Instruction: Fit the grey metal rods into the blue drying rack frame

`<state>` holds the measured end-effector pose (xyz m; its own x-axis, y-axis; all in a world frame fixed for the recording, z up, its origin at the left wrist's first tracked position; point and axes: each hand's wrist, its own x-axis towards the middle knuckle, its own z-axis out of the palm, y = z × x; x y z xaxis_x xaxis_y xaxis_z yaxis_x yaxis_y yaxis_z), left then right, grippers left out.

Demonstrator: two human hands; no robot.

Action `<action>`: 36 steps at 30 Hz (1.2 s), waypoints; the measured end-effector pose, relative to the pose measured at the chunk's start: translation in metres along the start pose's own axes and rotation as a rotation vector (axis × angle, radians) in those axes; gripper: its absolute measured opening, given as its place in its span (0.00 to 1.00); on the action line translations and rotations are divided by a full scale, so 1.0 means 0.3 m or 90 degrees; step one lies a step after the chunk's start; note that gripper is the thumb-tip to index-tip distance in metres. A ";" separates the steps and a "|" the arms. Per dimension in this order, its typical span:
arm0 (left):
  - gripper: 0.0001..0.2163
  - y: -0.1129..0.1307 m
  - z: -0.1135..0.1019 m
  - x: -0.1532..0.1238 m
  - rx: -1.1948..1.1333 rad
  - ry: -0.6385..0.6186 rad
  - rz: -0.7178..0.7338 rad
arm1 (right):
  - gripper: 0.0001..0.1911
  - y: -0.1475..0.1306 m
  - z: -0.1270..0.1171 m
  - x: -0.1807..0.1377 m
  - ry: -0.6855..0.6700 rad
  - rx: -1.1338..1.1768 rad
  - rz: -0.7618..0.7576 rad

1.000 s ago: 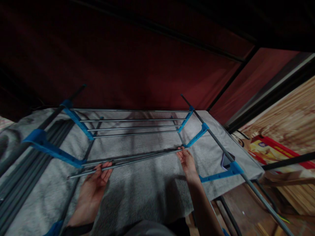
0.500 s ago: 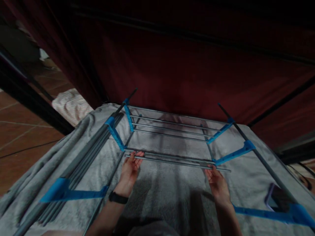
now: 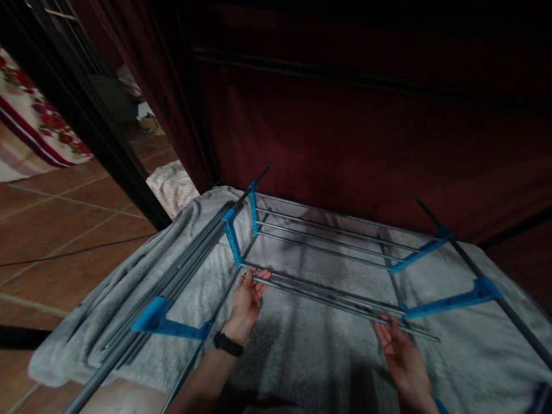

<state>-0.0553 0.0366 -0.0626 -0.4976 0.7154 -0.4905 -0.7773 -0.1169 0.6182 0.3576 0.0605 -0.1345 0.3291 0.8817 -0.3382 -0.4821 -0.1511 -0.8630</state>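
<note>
A thin grey metal tube (image 3: 319, 301) lies across both my hands, just in front of a rack frame with blue plastic brackets. My left hand (image 3: 245, 302) pinches it close to its left end, beside the lower tip of a left blue bracket (image 3: 233, 241). Farther along, my right hand (image 3: 401, 353) grips the same tube, whose right end sticks out past the fingers. A right blue bracket (image 3: 451, 299) is just beyond that hand. Close behind the held tube runs another crossbar (image 3: 345, 292), and several crossbars (image 3: 323, 217) span the far brackets.
Several loose grey tubes (image 3: 190, 253) lie at the left beside a nearer blue bracket (image 3: 172, 325). A grey blanket (image 3: 297, 351) is under everything. Dark red curtain (image 3: 345, 144) hangs behind. A black post (image 3: 125, 167) and tiled floor (image 3: 86, 230) are at the left.
The view has turned left, so the frame appears farther right. The held tube has slid slightly right relative to the brackets; its left end is now at my left fingers.
</note>
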 end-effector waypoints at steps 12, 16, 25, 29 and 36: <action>0.10 0.014 -0.001 0.007 0.008 0.018 0.007 | 0.15 -0.007 0.003 -0.014 -0.003 0.059 0.040; 0.08 0.022 -0.006 0.009 0.000 -0.005 0.023 | 0.16 -0.009 0.012 -0.019 -0.001 0.067 0.039; 0.08 0.028 0.004 0.002 -0.030 0.014 -0.002 | 0.14 -0.015 0.063 -0.050 0.021 0.086 0.019; 0.11 0.016 0.023 0.001 -0.019 0.034 -0.035 | 0.14 -0.010 0.110 -0.082 0.013 0.103 0.027; 0.09 -0.059 0.064 -0.053 0.069 0.002 -0.105 | 0.14 0.001 0.223 -0.121 0.019 0.142 0.021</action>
<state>-0.0263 0.0404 -0.0539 -0.3689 0.7161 -0.5925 -0.8027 0.0759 0.5915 0.2912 0.0583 -0.0972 0.3331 0.8634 -0.3788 -0.6599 -0.0735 -0.7477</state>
